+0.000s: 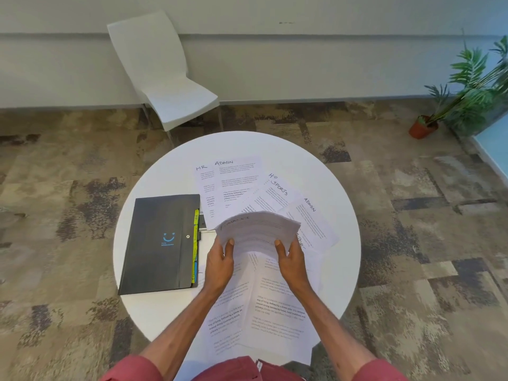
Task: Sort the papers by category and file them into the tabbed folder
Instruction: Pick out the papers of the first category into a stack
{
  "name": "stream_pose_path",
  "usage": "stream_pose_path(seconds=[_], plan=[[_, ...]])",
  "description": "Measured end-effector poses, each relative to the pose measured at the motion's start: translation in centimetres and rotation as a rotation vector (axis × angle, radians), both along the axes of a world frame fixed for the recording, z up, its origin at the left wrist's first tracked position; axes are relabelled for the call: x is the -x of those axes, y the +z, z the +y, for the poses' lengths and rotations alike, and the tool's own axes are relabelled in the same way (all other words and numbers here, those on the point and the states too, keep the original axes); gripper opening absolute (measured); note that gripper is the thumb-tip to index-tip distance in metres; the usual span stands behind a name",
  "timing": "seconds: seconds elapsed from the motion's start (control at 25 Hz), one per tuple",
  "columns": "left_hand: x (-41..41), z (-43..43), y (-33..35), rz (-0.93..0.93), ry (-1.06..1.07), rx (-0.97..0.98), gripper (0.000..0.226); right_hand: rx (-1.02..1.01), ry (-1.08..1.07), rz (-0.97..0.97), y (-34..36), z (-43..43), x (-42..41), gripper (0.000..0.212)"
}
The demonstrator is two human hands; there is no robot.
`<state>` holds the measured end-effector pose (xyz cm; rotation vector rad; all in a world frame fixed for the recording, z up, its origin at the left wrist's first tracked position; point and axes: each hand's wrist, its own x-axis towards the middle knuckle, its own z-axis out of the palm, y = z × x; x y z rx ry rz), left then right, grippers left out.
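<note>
Curved stack of printed papers (258, 229) lifted above the round white counter (341, 215).
Gripped at its near edge by left hand (220, 261) and right hand (291, 259), fingers wrapped around it; closed black tabbed folder (160, 243) just left.

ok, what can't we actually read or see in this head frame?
- Held sheet: heading blurred and curled; both hands, left and right, cover its lower edge.
- Folder: closed, so its compartments are hidden; tab labels too small to read.
- Body text on the table papers: too small.
- Sheet under the held one: heading mostly covered.
- Near papers: headings hidden by the hands and forearms.
</note>
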<state>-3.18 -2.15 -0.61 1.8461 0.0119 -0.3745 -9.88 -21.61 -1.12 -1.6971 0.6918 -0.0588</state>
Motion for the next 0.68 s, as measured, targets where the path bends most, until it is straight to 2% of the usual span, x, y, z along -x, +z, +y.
stream_pose_path(seconds=[0.16, 0.4, 0.56, 0.68], plan=[[-0.3, 0.4, -1.4, 0.018, -0.036, -0.022, 0.033, -0.038, 0.062, 0.070, -0.6, 0.1, 0.6, 0.057], [-3.5, 0.7, -1.1, -0.013, -0.064, -0.030, 0.029, 0.047, 0.106, 0.055, 1.6, -1.2, -1.8, 0.022], [-4.6, 1.7, -1.6, 0.112, -0.092, -0.013, 0.029, 0.077, 0.167, 0.060, 2.8, -3.5, -4.1, 0.019], [-4.4, 2.9, -1.9, 0.196, -0.119, -0.008, 0.031, -0.077, 0.186, 0.136, 2.3, -4.9, -5.4, 0.026]])
